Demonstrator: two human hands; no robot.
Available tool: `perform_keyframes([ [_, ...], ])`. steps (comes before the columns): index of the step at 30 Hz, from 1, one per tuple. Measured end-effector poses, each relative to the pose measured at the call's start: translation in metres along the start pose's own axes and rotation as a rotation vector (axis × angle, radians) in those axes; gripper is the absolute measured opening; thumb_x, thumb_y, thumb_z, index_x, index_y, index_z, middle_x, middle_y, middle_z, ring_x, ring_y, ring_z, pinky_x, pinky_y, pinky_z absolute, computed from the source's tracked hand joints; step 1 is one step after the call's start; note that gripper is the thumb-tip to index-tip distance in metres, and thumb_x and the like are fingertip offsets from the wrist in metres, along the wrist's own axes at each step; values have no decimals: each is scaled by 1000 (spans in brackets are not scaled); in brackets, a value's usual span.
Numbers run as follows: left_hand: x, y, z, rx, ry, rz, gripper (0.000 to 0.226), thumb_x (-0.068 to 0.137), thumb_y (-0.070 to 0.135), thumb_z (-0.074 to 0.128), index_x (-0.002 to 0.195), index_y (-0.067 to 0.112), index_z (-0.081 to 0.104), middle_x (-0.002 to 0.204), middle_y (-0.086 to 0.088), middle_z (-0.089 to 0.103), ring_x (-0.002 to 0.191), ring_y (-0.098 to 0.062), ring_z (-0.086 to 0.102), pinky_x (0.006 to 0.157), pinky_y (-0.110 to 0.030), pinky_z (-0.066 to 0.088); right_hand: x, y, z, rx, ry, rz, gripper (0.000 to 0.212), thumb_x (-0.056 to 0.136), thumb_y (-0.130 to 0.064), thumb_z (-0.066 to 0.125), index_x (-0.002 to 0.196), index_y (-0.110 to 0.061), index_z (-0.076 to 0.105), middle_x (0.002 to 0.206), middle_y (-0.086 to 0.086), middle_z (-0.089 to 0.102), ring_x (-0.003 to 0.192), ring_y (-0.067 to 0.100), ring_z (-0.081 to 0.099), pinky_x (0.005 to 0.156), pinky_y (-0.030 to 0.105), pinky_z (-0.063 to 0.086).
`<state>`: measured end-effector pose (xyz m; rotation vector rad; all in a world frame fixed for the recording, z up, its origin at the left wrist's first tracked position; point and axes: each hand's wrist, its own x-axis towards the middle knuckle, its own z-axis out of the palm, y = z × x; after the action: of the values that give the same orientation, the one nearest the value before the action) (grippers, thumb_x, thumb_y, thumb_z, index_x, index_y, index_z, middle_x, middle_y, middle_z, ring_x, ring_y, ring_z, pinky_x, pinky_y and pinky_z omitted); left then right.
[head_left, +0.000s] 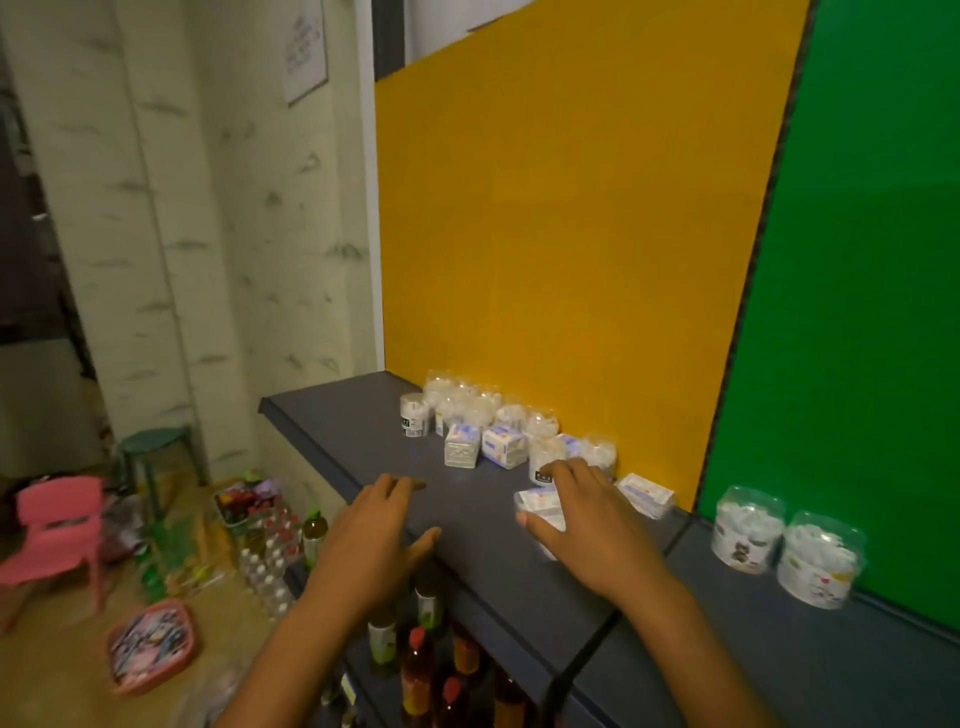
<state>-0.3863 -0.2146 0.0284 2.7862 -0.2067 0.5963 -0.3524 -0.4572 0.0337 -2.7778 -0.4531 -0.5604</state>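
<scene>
My right hand (587, 519) lies over a white wrapped packet (537, 503) on the dark grey shelf top (332, 415). Its fingers bend over the packet's far side and its thumb lies against the near side. My left hand (374, 525) hovers over the shelf's front edge with relaxed, spread fingers and holds nothing. Two more wrapped packets (461, 446) stand further back. A flat packet (647, 493) lies just right of my right hand. Several clear jars of white items (467, 400) are lined up along the yellow panel.
Two clear jars (748, 525) stand on the shelf before the green panel (857, 312). Bottles (415, 670) fill the shelf below. On the floor at left are water bottles (265, 566), a pink basket (150, 644), a pink chair (57, 525) and a green stool (156, 447).
</scene>
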Motion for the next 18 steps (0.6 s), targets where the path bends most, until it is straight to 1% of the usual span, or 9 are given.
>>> perform_keyframes([
  [2,25,-8,0,0,11,-3,58,89,55,52,138,29,36,139,5,42,120,-15,49,95,-32,46,25,3,7,5,10,4,62,90,-66,45,138,-27,38,140,-5,43,129,17,41,96,32,44],
  [4,47,-13,3,-13,29,-1,57,89,53,53,138,29,37,138,4,43,116,-15,52,94,-32,47,49,7,12,15,23,1,61,89,-66,47,136,-28,39,139,-6,44,128,17,42,95,32,44],
  [7,74,-20,14,-38,40,-10,55,90,51,52,138,29,37,138,4,43,121,-15,48,97,-32,46,78,12,22,32,39,6,59,89,-64,49,136,-29,40,139,-7,44,126,15,43,96,30,43],
  [10,94,-26,34,-89,5,-6,55,91,50,52,139,30,36,140,5,42,123,-15,47,99,-32,44,98,14,37,48,28,25,59,90,-63,49,137,-29,38,140,-7,43,128,14,42,97,29,42],
  [13,108,-44,50,-159,-46,-6,54,90,49,53,138,31,37,141,6,41,121,-14,49,99,-31,45,114,12,50,42,18,46,58,90,-62,50,137,-29,39,139,-7,44,126,15,42,96,30,43],
  [18,144,-81,71,-259,-35,5,52,90,47,55,136,30,40,137,5,44,121,-14,49,97,-34,47,139,8,70,18,5,132,61,90,-60,52,140,-30,36,145,-7,41,131,14,42,101,30,43],
])
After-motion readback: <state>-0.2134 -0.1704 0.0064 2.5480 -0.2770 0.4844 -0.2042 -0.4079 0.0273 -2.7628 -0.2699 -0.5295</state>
